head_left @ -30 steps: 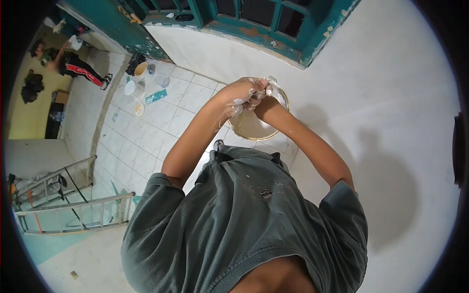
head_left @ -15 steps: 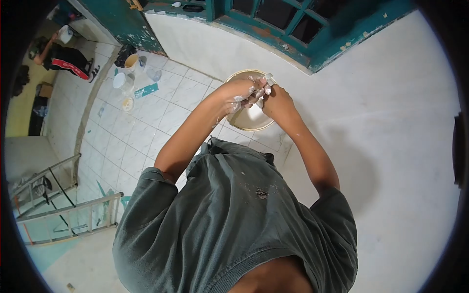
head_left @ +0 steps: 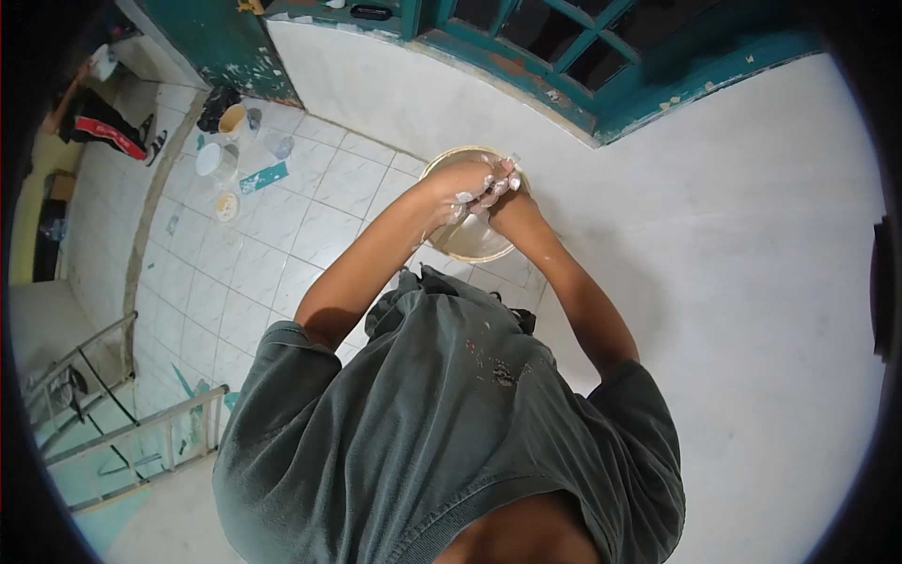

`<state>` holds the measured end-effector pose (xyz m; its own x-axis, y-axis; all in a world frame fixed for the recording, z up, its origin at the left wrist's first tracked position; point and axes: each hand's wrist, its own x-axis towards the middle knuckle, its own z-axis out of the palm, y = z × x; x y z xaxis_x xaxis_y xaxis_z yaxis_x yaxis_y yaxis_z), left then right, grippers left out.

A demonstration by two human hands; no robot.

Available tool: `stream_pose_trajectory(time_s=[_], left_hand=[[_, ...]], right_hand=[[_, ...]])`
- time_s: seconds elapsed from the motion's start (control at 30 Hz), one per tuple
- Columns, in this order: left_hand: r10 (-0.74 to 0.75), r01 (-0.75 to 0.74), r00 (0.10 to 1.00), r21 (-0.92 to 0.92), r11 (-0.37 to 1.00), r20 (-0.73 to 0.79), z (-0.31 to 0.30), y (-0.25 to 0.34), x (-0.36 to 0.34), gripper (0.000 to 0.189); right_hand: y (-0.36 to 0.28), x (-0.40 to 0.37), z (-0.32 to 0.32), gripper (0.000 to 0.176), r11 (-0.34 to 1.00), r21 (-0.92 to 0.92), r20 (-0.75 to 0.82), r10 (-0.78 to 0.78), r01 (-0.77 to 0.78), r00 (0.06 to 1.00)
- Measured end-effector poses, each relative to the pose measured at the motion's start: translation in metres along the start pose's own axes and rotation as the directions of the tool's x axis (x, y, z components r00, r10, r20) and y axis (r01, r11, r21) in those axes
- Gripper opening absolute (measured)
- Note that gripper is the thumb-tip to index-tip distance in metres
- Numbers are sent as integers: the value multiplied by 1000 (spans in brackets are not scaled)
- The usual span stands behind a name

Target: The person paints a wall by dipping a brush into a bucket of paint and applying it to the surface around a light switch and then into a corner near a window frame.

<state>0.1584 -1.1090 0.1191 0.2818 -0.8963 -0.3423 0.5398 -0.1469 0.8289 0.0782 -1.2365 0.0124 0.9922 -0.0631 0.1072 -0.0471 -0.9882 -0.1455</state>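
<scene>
A round pail [head_left: 474, 256] with a pale rim stands on the tiles against the wall, below both hands. My left hand [head_left: 473, 185] is over its opening, smeared with thick white paste, with fingers curled in. A small pale piece [head_left: 513, 160] sticks up by its fingertips; I cannot tell what it belongs to. My right hand [head_left: 512, 213] is closed just beside and beneath the left, low over the pail. Its fingers are mostly hidden behind my left hand. A greyish-white inside shows below them.
A white wall surface [head_left: 742, 282] fills the right. Teal window frames [head_left: 573, 80] are ahead. On the floor at left lie tubs [head_left: 232, 119], a teal strip [head_left: 263, 178] and a dark bag [head_left: 218, 108]. A ladder [head_left: 141, 437] lies lower left. Another person [head_left: 103, 122] is far left.
My right hand has moved down and left, tucking further beneath my left hand. Less of the pale piece shows. The view has shifted slightly.
</scene>
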Motion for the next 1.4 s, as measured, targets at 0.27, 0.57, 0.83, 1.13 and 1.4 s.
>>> stream_pose_trajectory(time_s=[0.27, 0.57, 0.83, 1.13, 1.4], left_hand=[[-119, 121, 993, -84, 989, 20, -12, -5, 5, 24], [-70, 58, 996, -190, 980, -57, -21, -17, 4, 24], [-93, 74, 992, -187, 980, -91, -18, -17, 3, 20], [-141, 131, 989, -183, 974, -45, 15, -12, 23, 20], [-142, 124, 982, -138, 983, -125, 49, -21, 44, 21]], right_hand=[[-26, -22, -76, 14, 954, 85, 76, 281, -287, 957], [-21, -90, -118, 20, 515, 678, 85, 654, -525, 752], [8, -153, -94, 27, 7, 968, 156, 765, -251, 625], [26, -190, -50, 29, -439, 876, 168, 665, 200, 728], [49, -202, -22, 21, -740, 577, 101, 483, 344, 870]])
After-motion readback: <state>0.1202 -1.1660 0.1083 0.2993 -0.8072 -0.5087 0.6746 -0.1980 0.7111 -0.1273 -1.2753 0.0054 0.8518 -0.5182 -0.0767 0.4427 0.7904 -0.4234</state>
